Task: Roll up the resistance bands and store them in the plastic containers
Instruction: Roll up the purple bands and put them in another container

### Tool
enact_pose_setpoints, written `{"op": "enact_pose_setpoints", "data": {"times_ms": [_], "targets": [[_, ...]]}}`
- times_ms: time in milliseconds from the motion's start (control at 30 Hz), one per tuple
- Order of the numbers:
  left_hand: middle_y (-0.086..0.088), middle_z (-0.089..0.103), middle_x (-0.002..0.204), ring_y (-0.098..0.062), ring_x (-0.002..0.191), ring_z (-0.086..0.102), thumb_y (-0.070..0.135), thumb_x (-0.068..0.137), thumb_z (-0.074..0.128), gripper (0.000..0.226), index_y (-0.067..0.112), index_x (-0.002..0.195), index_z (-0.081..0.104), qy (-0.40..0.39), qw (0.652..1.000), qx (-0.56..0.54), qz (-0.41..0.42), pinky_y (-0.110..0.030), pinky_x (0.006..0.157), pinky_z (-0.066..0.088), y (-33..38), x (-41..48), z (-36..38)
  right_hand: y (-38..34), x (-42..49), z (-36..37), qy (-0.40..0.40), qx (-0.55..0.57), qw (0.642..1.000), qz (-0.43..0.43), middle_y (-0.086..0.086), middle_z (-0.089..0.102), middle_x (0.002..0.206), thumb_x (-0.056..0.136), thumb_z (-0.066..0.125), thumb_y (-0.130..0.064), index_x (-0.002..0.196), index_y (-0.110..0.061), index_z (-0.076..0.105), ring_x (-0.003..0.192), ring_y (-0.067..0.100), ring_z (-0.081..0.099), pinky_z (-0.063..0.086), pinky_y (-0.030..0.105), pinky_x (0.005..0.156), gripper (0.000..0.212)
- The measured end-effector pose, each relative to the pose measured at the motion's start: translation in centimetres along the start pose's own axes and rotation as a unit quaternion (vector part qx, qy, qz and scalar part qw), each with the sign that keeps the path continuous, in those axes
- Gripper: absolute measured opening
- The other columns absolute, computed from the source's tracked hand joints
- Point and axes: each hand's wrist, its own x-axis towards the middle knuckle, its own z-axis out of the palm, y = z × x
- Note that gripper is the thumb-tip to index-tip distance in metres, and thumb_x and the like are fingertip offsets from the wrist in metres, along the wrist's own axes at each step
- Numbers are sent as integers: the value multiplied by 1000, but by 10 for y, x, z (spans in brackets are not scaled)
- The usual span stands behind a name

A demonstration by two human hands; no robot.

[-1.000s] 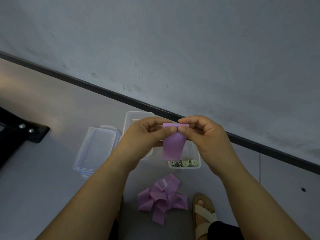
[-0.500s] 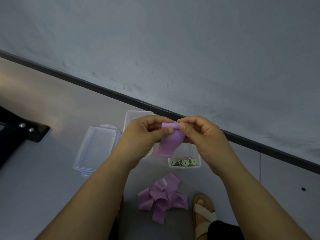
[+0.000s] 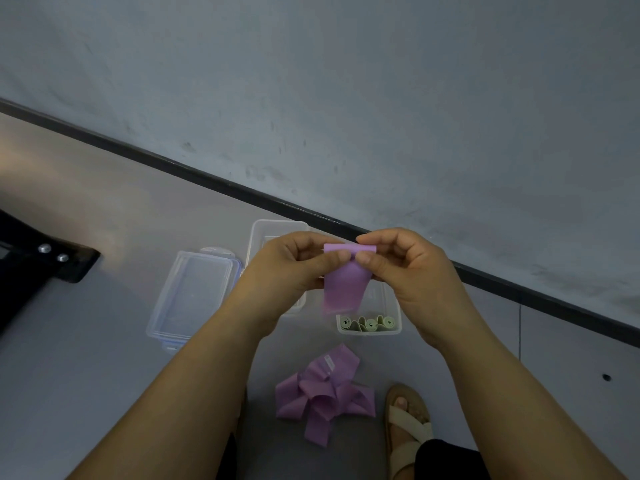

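A purple resistance band [image 3: 343, 289] hangs between both hands, its top edge curled into a small roll. My left hand [image 3: 291, 271] pinches the roll's left end and my right hand [image 3: 405, 268] pinches its right end. Below them on the floor stands a clear plastic container [image 3: 394, 329] holding several rolled green bands [image 3: 367, 323]. A second clear container [image 3: 263, 233] sits behind my left hand, mostly hidden. A pile of loose purple bands [image 3: 323, 393] lies on the floor nearer to me.
A clear lid with blue clips [image 3: 194, 296] lies left of the containers. A black object [image 3: 34, 268] reaches in from the left edge. A sandalled foot [image 3: 408, 424] rests right of the purple pile. A dark skirting strip [image 3: 242, 188] runs along the grey wall.
The band's hanging end swung left and then back down. The roll at its top edge has grown slightly thicker between my fingers.
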Motion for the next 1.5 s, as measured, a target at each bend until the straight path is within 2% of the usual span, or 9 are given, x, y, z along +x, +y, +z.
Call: {"op": "enact_pose_setpoints", "data": {"times_ms": [233,400,533,633,800,933,1100,1333,1500], "targets": [[0,74,87,-18,88,69,13,80,66,13,21,90,69,4,1000,-2,13,-31,80,57,-1,1,-2,0,0,1,-10,-9,1000,-1,-18,70,81,80,67,-10,84,-31,65,81,3,65,55,18,76,22],[4,74,83,-13,83,69,8,79,68,17,24,86,69,11,1000,-1,27,-26,75,55,-3,2,-1,-1,0,1,-8,5,1000,20,-6,69,92,83,65,-19,92,-28,64,85,10,66,57,23,76,13],[6,74,82,-11,83,69,7,79,68,20,25,87,69,13,999,9,32,-23,74,55,-2,1,-1,-1,0,1,-9,8,999,35,-6,69,86,86,60,-19,88,-22,66,78,5,66,55,16,69,7],[5,74,82,-12,83,69,5,78,69,22,25,88,69,16,1000,-3,27,-24,75,57,-2,2,-1,0,1,1,-5,-3,999,32,-7,69,85,84,63,-20,86,-25,66,80,6,66,56,20,71,7],[2,75,83,-14,82,71,24,68,70,22,22,90,68,-7,1000,-23,-3,-26,73,58,0,1,1,0,1,-1,-8,-3,1000,29,-9,69,87,83,64,-17,88,-29,64,82,4,66,56,20,75,13],[5,74,81,-10,78,70,18,78,67,11,20,89,70,3,1000,-10,3,-22,70,57,1,1,1,0,0,-1,-10,-17,1000,22,-13,69,85,82,66,-17,87,-31,64,83,2,65,55,17,75,16],[6,73,82,-9,79,69,13,80,67,13,23,88,69,13,1000,16,23,-20,71,57,-1,1,-1,-1,-1,-1,-14,-30,999,21,-14,69,86,80,68,-15,86,-33,63,85,5,66,55,22,78,20],[5,73,77,-7,75,68,5,78,69,18,22,84,69,10,1000,1,23,-17,67,54,-1,1,-1,1,1,0,-21,13,998,65,0,70,92,81,67,-20,92,-21,67,84,13,68,58,29,78,12],[2,75,84,-11,80,70,21,66,72,25,21,91,68,13,999,-31,1,-22,73,57,-2,3,-1,0,1,0,-25,40,997,62,-3,71,83,79,67,-16,86,-21,66,80,11,69,57,24,72,9]]}}
